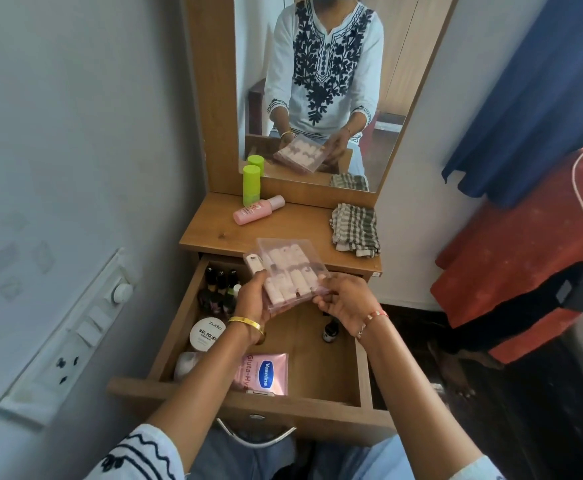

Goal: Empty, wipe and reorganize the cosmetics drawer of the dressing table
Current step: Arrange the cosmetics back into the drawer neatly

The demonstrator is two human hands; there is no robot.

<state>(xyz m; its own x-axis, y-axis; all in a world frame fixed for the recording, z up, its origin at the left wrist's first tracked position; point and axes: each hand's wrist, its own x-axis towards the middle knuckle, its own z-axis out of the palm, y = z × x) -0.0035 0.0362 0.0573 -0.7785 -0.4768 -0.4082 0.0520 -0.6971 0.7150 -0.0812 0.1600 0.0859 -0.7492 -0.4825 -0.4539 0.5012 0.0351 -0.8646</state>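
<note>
Both hands hold a clear plastic case of small pink tubes (288,271) above the open wooden drawer (317,362). My left hand (252,299) grips its left edge and my right hand (347,299) pinches its right corner. Inside the drawer lie dark nail polish bottles (219,285) at the back left, a white Zudio nail polish remover tub (207,334), a pink Vaseline sachet (266,374), a white item (186,363) at the front left and a small dark bottle (329,332). A checked cloth (356,230) lies folded on the tabletop (283,233).
A green bottle (250,185) stands and a pink bottle (257,210) lies on the tabletop by the mirror (317,81). A switchboard (72,334) is on the left wall. A blue curtain (532,98) and orange bedding (525,271) are to the right.
</note>
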